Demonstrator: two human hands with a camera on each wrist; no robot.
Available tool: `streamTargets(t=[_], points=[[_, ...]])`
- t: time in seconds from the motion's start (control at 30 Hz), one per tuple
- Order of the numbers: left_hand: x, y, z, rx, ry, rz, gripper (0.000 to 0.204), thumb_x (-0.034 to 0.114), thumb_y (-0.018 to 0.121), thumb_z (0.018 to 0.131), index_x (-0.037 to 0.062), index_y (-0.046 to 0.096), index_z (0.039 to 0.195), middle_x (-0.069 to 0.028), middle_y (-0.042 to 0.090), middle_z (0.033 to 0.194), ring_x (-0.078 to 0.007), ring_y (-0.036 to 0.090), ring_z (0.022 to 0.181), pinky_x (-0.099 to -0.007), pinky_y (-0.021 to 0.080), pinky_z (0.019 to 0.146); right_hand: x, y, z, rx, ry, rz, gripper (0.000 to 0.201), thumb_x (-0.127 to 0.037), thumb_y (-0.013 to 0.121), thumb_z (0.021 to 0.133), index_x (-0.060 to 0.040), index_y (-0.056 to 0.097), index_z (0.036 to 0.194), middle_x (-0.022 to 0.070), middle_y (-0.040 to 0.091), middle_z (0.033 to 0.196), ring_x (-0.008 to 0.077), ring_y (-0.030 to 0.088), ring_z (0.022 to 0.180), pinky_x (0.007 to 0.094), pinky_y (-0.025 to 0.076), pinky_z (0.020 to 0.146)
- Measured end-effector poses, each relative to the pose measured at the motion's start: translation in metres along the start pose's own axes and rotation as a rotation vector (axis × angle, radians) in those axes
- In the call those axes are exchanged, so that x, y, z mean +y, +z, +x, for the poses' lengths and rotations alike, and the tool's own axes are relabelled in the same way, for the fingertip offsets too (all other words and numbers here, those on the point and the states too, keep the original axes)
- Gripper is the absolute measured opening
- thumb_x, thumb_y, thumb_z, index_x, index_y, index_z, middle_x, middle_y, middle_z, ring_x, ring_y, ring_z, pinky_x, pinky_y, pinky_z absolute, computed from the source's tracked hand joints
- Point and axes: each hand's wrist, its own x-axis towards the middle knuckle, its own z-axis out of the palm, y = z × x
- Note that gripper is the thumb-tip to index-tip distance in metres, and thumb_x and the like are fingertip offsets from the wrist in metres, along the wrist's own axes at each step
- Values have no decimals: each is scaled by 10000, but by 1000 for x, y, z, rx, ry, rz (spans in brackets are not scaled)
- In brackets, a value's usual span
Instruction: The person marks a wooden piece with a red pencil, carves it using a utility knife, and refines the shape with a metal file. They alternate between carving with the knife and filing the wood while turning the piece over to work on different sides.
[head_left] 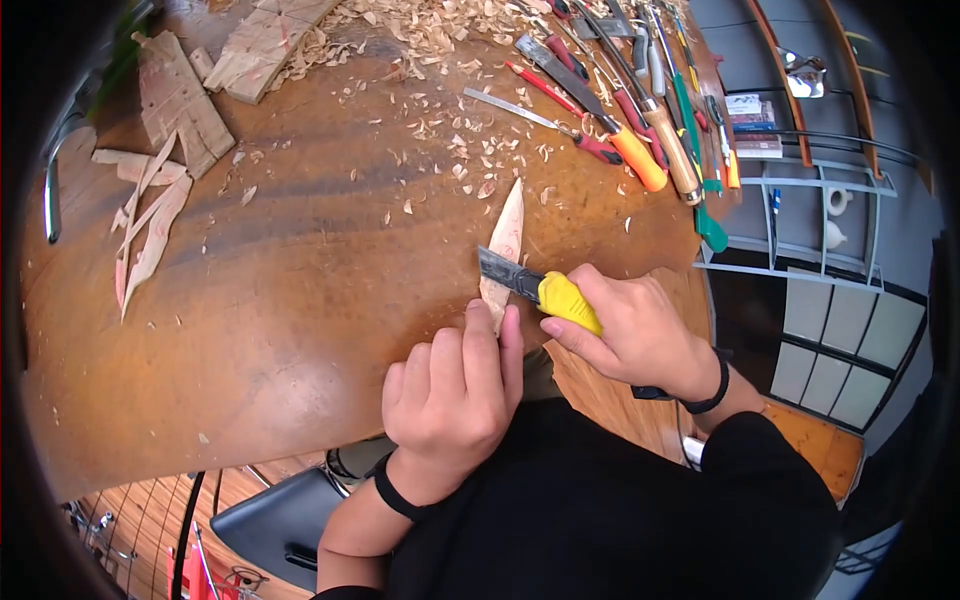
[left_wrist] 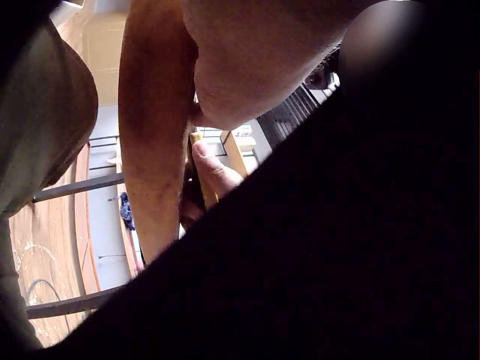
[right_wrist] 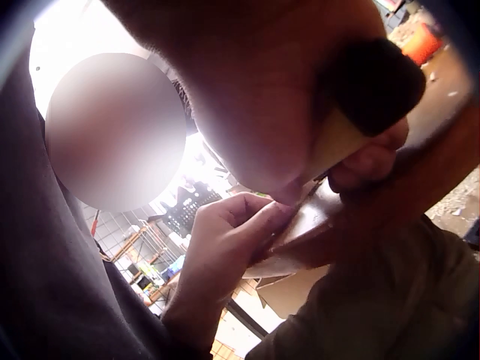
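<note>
From where I stand, the brown table is the biggest thing; read it as a clock face, the person seated at six. Two rough boards lie toward ten, and a spread of tools with coloured handles covers two. At five, the left hand pinches the near end of a piece of wood between thumb and forefinger. At four, the right hand is wrapped round the yellow handle of a knife — its dark blade lies across that wood. The piece of wood sits around three, its pointed tip aimed at twelve. Thin strips overlap at nine — and curly shavings heap up at twelve.
</note>
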Motion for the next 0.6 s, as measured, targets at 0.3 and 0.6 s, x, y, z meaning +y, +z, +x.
streamTargets(t=[0.3,0.6], points=[[1,-11,6,-139,-5,-27,216,227,833,835,53,739,920,-19,544,646,-172,518,515,-321,349,476,3,-4,1,-50,105,61,439,-460,688,948,-38,568,940,170,654,700,406,653,617,489,503,552],[-5,-8,6,-158,48,-58,235,250,828,846,36,741,892,10,492,605,-138,461,473,-299,295,455,0,-10,7,-125,175,-3,506,-534,677,931,-50,566,832,157,644,658,387,650,590,467,498,531]])
